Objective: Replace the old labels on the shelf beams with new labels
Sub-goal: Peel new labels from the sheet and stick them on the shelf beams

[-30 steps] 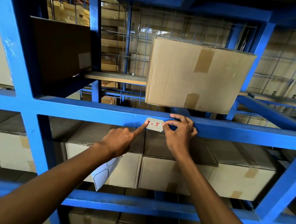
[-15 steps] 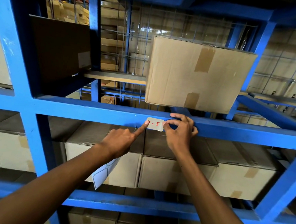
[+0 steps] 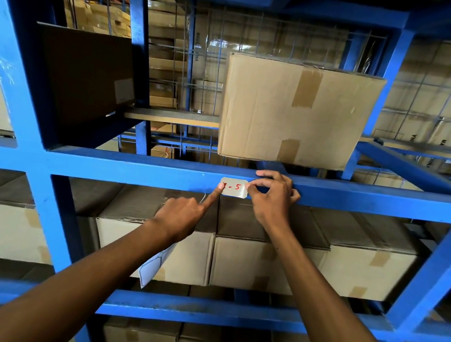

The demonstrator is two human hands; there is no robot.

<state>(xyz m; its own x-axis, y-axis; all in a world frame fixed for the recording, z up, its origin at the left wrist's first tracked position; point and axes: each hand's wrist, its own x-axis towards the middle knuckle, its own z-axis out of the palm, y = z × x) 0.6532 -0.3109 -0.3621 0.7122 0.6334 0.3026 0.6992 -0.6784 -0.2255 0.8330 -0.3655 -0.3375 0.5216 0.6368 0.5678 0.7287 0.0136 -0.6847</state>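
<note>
Our left hand (image 3: 183,216) presses its forefinger on the left edge of the label (image 3: 234,187), a sheet of stickers (image 3: 154,265) tucked under the curled fingers. The label sits on the front of the blue beam (image 3: 108,165), and has barely shifted in the last second. On the right, our right hand (image 3: 273,196) pinches its right edge. We judge it is being pressed flat or picked loose.
</note>
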